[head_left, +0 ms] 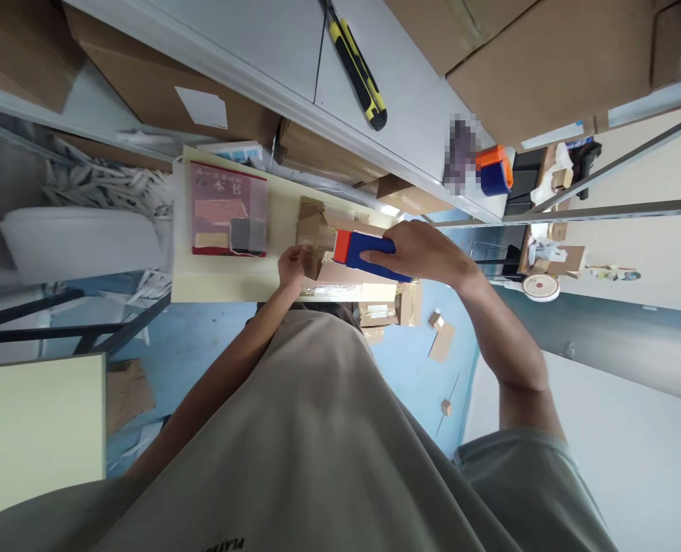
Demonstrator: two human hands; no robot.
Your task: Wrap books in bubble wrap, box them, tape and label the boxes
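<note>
While the left hand (293, 266) sits at the near left edge of a cardboard box (310, 228), the right hand (426, 249) is wrapped round a blue tool (375, 257) above it. Box is matte brown card, angular, flaps folded out, shiny clear tape in creased strips catching light. Table (231, 284) is smooth, pale yellow, long and narrow. Book (228, 207) lies flat left of the box: rectangular, pinkish cover, white characters, dark red edge, glossy look. Shelf (294, 46) is smooth whitish board; on it a knife (356, 73), slim, black and yellow plastic. Shredded paper (110, 184) at left, thin tangled white strips. Floor (421, 376) light blue, with card scraps.

Blue tool: blocky, straight-sided, plain deep blue body, bright orange-red end facing left, over the box. Right grip: fingers closed on the tool's right part, thumb along its side. Left grip: fingertips at the box edge, bent; cannot tell if they pinch it or only press. Box is on the table, right of the book, between both hands
</note>
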